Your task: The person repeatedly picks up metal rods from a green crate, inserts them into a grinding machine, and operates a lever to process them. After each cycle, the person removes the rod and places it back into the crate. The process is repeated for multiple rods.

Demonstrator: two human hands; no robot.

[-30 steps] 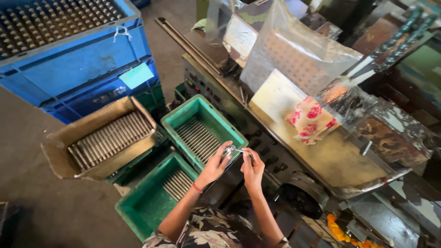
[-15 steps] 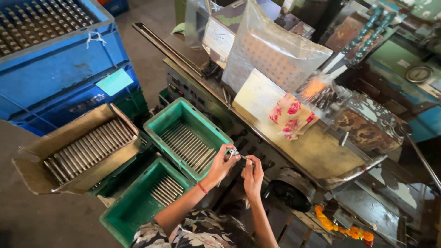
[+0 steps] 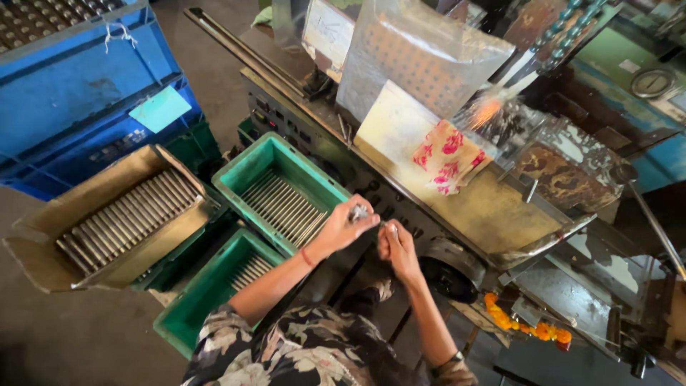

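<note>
The left hand (image 3: 343,229) pinches a small metal piece (image 3: 359,212) above the green tray (image 3: 246,168), the right hand (image 3: 395,245) curls beside it, and a loose pinch could drop the piece.

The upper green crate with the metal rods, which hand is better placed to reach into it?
Left, probably. The left hand hovers at the near edge of the upper green crate, pinching a small metal piece. The right hand sits farther away, toward the machine's front panel.
</note>
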